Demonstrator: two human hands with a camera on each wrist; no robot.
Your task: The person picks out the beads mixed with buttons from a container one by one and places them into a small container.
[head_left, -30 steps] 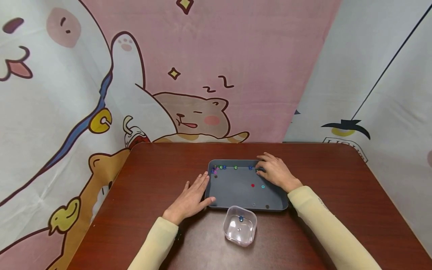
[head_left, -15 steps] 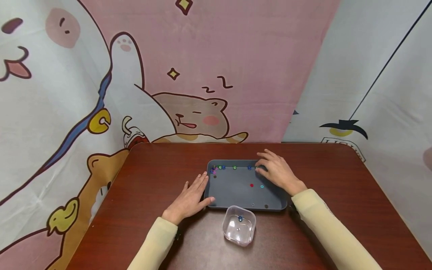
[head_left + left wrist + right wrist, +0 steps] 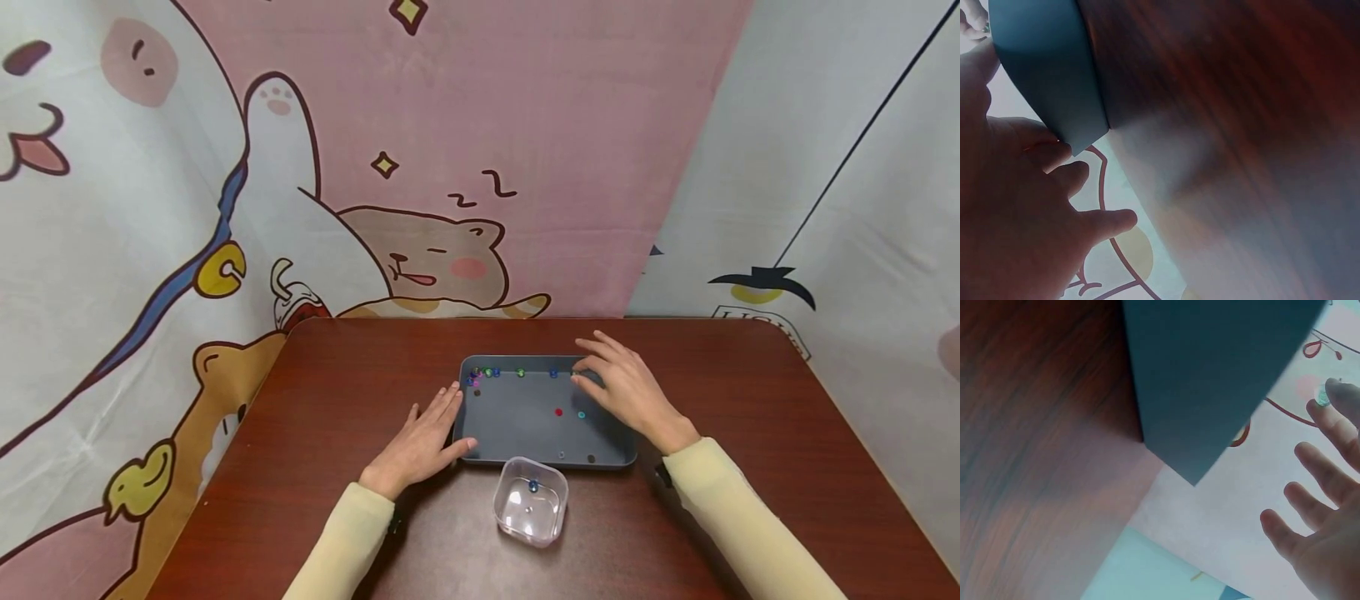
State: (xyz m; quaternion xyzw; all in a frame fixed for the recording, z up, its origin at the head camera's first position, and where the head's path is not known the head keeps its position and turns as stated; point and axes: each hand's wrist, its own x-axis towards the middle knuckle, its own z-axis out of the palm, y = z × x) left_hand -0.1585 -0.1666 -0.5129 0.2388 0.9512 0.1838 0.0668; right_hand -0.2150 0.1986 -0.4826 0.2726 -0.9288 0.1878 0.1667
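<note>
A grey rectangular tray [image 3: 517, 429] lies on the table with small coloured beads in it. My left hand [image 3: 418, 442] is at the tray's left side, fingers straight and fingertips right at the rim. Over the back right corner is my right hand [image 3: 633, 392], pinching a small pale-green bead [image 3: 1322, 395] between thumb and index finger, the other fingers spread. Below the fingers, toward the middle of the tray, lie a red bead [image 3: 558, 412] and a light-blue ring-shaped bead [image 3: 581, 415].
Several blue, green and pink beads cluster in the back left corner, with a blue bead [image 3: 553, 373] along the back wall. A clear square container [image 3: 531, 525] stands in front of the tray, holding a blue bead [image 3: 533, 486]. A printed cloth [image 3: 585, 167] hangs behind the table.
My right hand has lifted slightly and shifted a little right, its thumb and index finger holding the green bead. The left hand stays in place at the tray's rim.
</note>
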